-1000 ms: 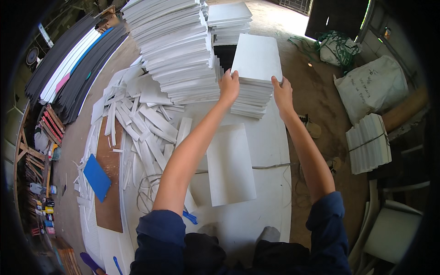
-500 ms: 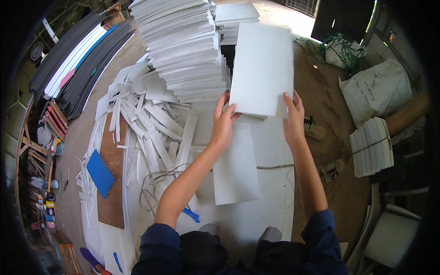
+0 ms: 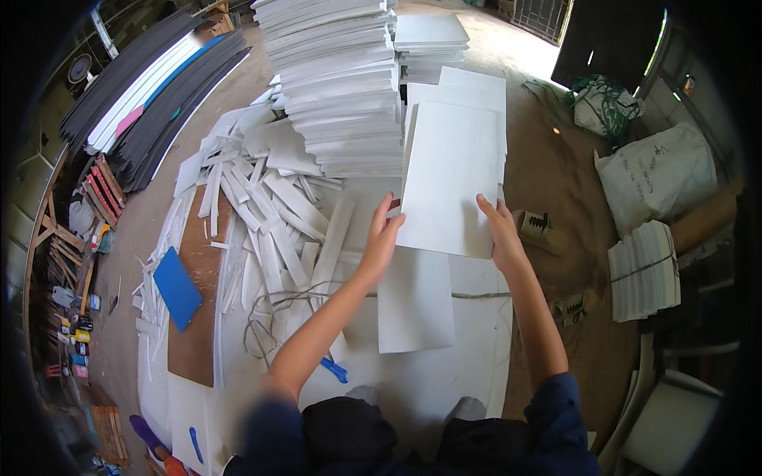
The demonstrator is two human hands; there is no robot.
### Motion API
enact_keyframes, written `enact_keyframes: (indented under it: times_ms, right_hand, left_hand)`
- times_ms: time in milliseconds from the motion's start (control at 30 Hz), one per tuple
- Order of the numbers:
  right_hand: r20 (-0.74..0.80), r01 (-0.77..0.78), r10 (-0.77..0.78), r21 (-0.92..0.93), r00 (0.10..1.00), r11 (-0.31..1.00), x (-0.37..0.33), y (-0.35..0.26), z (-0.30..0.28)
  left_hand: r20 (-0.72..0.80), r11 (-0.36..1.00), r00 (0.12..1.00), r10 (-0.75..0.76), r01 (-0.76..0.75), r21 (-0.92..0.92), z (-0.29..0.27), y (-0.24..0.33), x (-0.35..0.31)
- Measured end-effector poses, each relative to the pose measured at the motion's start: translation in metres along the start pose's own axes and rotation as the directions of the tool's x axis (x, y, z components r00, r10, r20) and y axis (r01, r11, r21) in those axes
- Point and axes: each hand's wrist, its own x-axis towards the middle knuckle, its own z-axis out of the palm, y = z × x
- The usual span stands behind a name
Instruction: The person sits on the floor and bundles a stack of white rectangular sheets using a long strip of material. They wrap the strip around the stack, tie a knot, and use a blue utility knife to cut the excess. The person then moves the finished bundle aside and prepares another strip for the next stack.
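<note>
My left hand (image 3: 382, 238) and my right hand (image 3: 502, 232) grip the two sides of a white foam sheet (image 3: 452, 170) near its lower corners, thumbs on the front face. Behind it, more white sheets (image 3: 473, 82) stick out past its top and right edges, out of line with it. How many there are, and whether my fingers hold them too, I cannot tell. Below my hands another white sheet (image 3: 414, 317) lies flat on a large pale board (image 3: 476, 349), between my forearms and partly shadowed.
A tall stack of white sheets (image 3: 341, 103) rises ahead, with a lower stack (image 3: 431, 44) behind. Offcut strips (image 3: 270, 214) are heaped at left beside a blue piece (image 3: 177, 289) on a brown board (image 3: 190, 349). A blue-handled tool (image 3: 334, 370) and a cord (image 3: 476, 295) lie nearby. Right: a tied bundle (image 3: 644, 270).
Both hands have come down and nearer with the front sheet. Sheets that were lined up behind it now show above and beside it. The view has shifted slightly.
</note>
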Motion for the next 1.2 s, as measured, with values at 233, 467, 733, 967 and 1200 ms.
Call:
enact_keyframes:
  times_ms: [233,467,733,967,1200]
  right_hand:
    - [0.091,0.253,-0.242,-0.134,0.966,0.958,0.059,0.04,-0.008]
    - [0.22,0.53,-0.507,-0.055,0.833,0.847,0.022,0.051,-0.015]
    - [0.264,0.495,-0.463,-0.067,0.846,0.866,-0.002,0.036,-0.002]
    - [0.225,0.64,-0.613,-0.069,0.757,0.765,-0.041,0.048,0.0]
    - [0.221,0.492,-0.456,-0.151,0.862,0.857,-0.038,0.04,0.003]
  left_hand:
    - [0.103,0.919,0.994,0.046,-0.083,0.385,-0.004,-0.008,0.067]
    - [0.094,0.943,0.942,0.322,-0.328,0.057,0.003,-0.02,0.031]
    - [0.068,0.88,0.879,0.472,-0.474,0.021,-0.015,0.004,0.019]
    - [0.162,0.924,0.916,0.366,-0.379,0.055,-0.019,-0.006,-0.032]
    - [0.056,0.928,0.93,0.364,-0.367,0.061,-0.001,-0.008,-0.046]
